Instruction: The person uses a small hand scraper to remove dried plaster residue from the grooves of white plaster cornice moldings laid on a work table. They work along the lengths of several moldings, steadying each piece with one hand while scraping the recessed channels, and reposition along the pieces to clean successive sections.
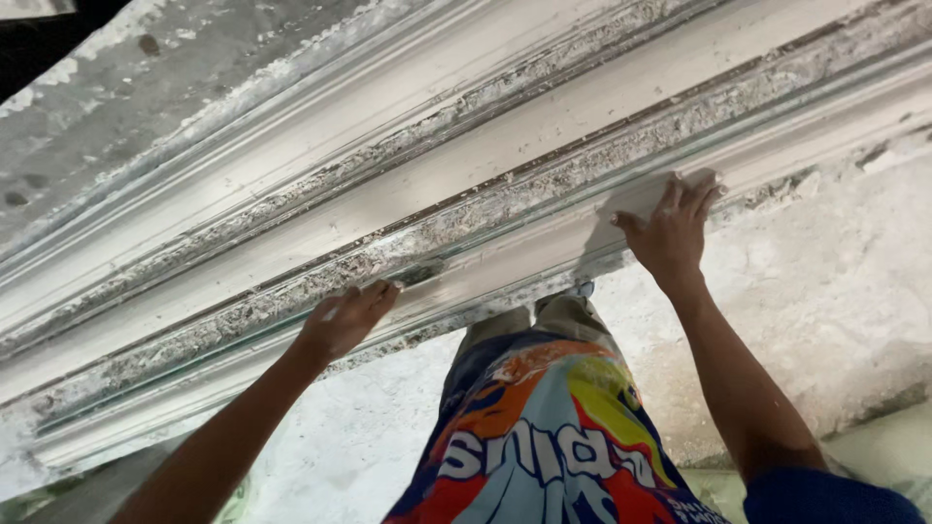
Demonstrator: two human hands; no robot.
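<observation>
dusty white floor [835, 291] is lying under a long plaster moulding [466, 209]; left hand [345, 318] is curling over its near edge, right hand [672, 228] is pressing flat, fingers spread; crumbly residue is clinging, cleaning seemingly unfinished.

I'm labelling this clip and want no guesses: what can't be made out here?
- Head view: left hand fingertips curl over the white moulding; any tool beneath is hidden.
- Right hand palm lies flat, covering the surface under it.
- Moulding ends are cut off by both frame edges.
</observation>
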